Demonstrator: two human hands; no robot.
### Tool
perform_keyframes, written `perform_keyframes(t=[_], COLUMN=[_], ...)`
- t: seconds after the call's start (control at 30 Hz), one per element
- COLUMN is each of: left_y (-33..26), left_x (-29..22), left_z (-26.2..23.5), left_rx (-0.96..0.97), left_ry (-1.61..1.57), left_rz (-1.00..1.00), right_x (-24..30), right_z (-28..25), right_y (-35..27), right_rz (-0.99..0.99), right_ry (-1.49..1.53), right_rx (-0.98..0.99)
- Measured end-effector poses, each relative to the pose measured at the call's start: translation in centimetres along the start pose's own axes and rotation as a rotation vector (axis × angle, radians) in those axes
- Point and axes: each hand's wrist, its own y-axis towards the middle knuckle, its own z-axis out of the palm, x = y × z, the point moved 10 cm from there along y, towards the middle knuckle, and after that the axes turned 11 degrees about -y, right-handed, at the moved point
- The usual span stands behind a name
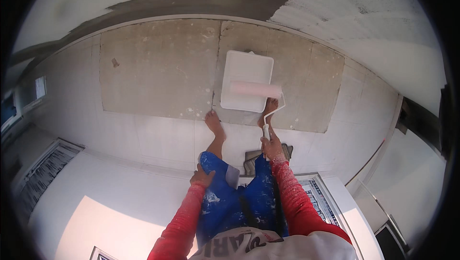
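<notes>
My right hand (273, 148) is closed around the white handle of a paint roller (255, 89). The roller's pale pink sleeve lies across or just above a white paint tray (249, 66); whether it touches cannot be told. White paint shows inside the tray, which sits on a sheet of cardboard (158, 68). On the left knee of my paint-spotted blue trousers (223, 207) rests my left hand (202, 176), holding nothing, its fingers laid over the cloth.
Beyond the cardboard stands a wall (359, 25) with fresh white paint beside a bare grey strip. My bare feet (214, 122) are at the cardboard's near edge. A folded grey cloth (250, 162) lies near my right leg. A long thin pole (366, 166) leans at the right.
</notes>
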Motion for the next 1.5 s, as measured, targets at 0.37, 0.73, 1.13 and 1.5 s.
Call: perform_keyframes(t=[0.37,0.73,1.13,1.5], left_y=[3.3,3.5,3.9,3.3], left_x=[5.1,5.3,4.5,2.8], left_z=[1.1,2.1,1.7,1.3], left_rx=[0.075,0.075,0.063,0.067], left_ry=[0.135,0.190,0.166,0.132], left_rz=[0.062,0.062,0.056,0.016], right_x=[-9.9,-3.1,-0.1,-9.9], right_z=[14.3,10.9,7.8,13.5], right_y=[14.5,16.2,19.0,17.7], right_rz=[0.174,0.272,0.235,0.397], right_ry=[0.308,0.162,0.218,0.368], right_rx=[0.046,0.023,0.147,0.259])
